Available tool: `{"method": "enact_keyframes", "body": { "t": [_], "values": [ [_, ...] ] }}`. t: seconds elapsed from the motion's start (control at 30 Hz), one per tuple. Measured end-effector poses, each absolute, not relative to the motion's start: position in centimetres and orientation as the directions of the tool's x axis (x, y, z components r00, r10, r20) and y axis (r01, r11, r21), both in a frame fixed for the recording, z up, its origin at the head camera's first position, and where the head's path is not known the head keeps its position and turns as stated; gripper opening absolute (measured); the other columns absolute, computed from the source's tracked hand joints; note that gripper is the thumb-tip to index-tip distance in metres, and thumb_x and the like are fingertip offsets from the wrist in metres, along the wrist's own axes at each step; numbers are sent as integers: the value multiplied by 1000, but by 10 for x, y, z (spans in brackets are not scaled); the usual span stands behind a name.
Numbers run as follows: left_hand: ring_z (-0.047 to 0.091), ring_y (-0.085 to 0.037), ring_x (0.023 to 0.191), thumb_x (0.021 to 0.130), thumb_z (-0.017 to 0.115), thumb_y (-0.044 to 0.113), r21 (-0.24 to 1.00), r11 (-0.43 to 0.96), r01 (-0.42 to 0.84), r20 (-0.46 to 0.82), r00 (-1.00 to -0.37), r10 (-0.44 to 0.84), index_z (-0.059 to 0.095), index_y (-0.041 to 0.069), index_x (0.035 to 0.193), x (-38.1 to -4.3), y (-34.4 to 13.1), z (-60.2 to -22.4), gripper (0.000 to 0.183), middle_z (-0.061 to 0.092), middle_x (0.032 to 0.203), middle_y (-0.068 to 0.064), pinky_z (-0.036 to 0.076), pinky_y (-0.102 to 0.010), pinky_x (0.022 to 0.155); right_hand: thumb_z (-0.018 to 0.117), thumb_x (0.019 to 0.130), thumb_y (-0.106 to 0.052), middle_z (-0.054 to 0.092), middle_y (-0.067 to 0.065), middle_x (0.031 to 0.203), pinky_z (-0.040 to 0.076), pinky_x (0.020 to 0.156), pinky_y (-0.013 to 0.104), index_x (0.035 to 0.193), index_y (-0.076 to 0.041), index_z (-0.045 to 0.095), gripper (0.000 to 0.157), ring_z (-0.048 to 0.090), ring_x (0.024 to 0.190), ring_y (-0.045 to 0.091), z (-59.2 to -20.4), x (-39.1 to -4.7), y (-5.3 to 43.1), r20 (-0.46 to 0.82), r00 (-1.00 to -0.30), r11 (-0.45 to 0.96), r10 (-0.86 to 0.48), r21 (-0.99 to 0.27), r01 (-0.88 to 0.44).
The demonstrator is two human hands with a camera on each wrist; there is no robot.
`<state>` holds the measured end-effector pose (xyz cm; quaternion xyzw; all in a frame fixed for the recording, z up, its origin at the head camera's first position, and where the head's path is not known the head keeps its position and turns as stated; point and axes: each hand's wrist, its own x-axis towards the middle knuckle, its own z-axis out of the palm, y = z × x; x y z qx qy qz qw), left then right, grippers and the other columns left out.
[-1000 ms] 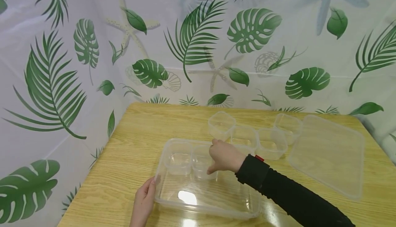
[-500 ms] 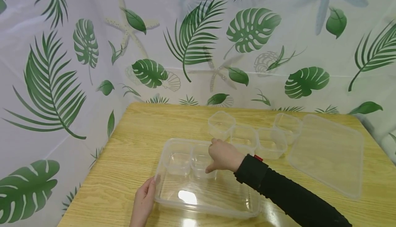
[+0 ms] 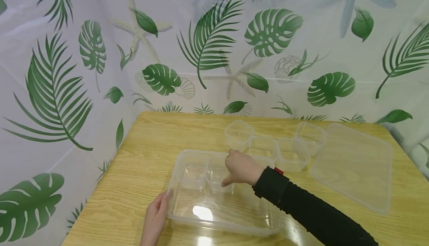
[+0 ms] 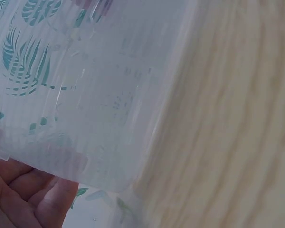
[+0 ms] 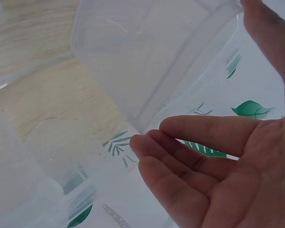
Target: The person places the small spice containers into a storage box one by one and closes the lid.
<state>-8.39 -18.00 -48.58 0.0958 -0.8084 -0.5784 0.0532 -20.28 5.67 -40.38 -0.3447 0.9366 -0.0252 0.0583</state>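
Note:
A large clear plastic box (image 3: 221, 210) lies open on the table, with two small clear square containers in its back part. One small container (image 3: 191, 181) stands in the back left corner. Beside it is a second small container (image 3: 216, 182), which my right hand (image 3: 244, 168) holds between thumb and fingers. In the right wrist view its translucent wall (image 5: 133, 52) reaches from the fingertips to the thumb. My left hand (image 3: 155, 214) grips the box's left side. Through the box wall (image 4: 109, 85) in the left wrist view, the fingers show faintly behind it.
Behind the box stand several more small clear containers, among them one at the back (image 3: 239, 134) and one farther right (image 3: 293, 155). A large flat translucent lid (image 3: 355, 168) lies on the right of the wooden table (image 3: 114, 201). Leaf-patterned cloth (image 3: 214, 45) hangs behind.

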Motion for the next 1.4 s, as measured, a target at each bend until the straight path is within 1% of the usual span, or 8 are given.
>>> {"method": "enact_keyframes", "body": {
  "t": [0.4, 0.57, 0.7, 0.8, 0.9, 1.13, 1.27, 1.4],
  "values": [
    [52, -33, 103, 96, 37, 22, 948, 301, -106, -42, -976, -214, 51, -9, 117, -85, -181, -486, 40, 54, 113, -23, 44, -43, 83, 77, 60, -45, 46, 5, 70, 42, 54, 30, 57, -11, 53, 41, 46, 64, 21, -401, -201, 57, -88, -751, 756, -654, -108, -646],
    [50, -33, 105, 96, 36, 21, 952, 287, -102, -42, -977, -208, 49, -10, 118, -85, -180, -487, 40, 52, 116, -24, 43, -43, 85, 76, 60, -46, 48, 6, 72, 42, 55, 32, 71, -7, 58, 44, 47, 68, 23, -404, -201, 59, -82, -752, 756, -654, -97, -647],
    [48, -33, 108, 96, 36, 21, 953, 281, -113, -53, -975, -215, 49, -9, 119, -84, -179, -486, 40, 51, 118, -24, 42, -43, 86, 75, 61, -46, 49, 6, 75, 43, 58, 32, 86, -2, 60, 52, 48, 68, 22, -404, -202, 63, -83, -737, 740, -671, -145, -657],
    [48, -33, 108, 96, 36, 21, 952, 281, -119, -57, -974, -219, 49, -9, 119, -84, -179, -486, 39, 51, 118, -24, 42, -43, 86, 75, 63, -45, 52, 8, 81, 44, 61, 31, 98, 1, 60, 60, 50, 70, 20, -402, -202, 68, -86, -723, 722, -686, -201, -662],
    [49, -33, 107, 96, 36, 21, 952, 284, -117, -54, -974, -220, 49, -9, 118, -84, -179, -485, 39, 51, 117, -24, 42, -43, 85, 74, 66, -42, 54, 12, 92, 45, 66, 32, 108, 4, 57, 64, 53, 77, 22, -398, -202, 75, -86, -719, 715, -690, -234, -658],
    [52, -32, 103, 96, 37, 21, 947, 303, -108, -35, -971, -237, 52, -9, 116, -84, -180, -486, 38, 54, 113, -23, 44, -41, 82, 71, 72, -37, 52, 20, 108, 46, 76, 38, 115, 4, 53, 62, 52, 95, 32, -382, -206, 100, -35, -770, 756, -637, -228, -614],
    [54, -28, 96, 96, 38, 20, 944, 311, -107, -34, -972, -233, 53, -7, 115, -85, -181, -487, 36, 56, 111, -22, 46, -36, 77, 69, 75, -31, 51, 22, 108, 44, 77, 39, 115, 7, 52, 57, 50, 97, 34, -379, -210, 128, 21, -799, 772, -601, -245, -587],
    [53, -27, 94, 96, 38, 20, 942, 320, -101, -27, -974, -225, 54, -7, 115, -85, -182, -487, 36, 56, 111, -21, 45, -36, 75, 67, 78, -28, 49, 26, 111, 44, 76, 41, 116, 9, 49, 57, 51, 96, 37, -378, -213, 159, 36, -841, 806, -540, -265, -529]
  ]
}}
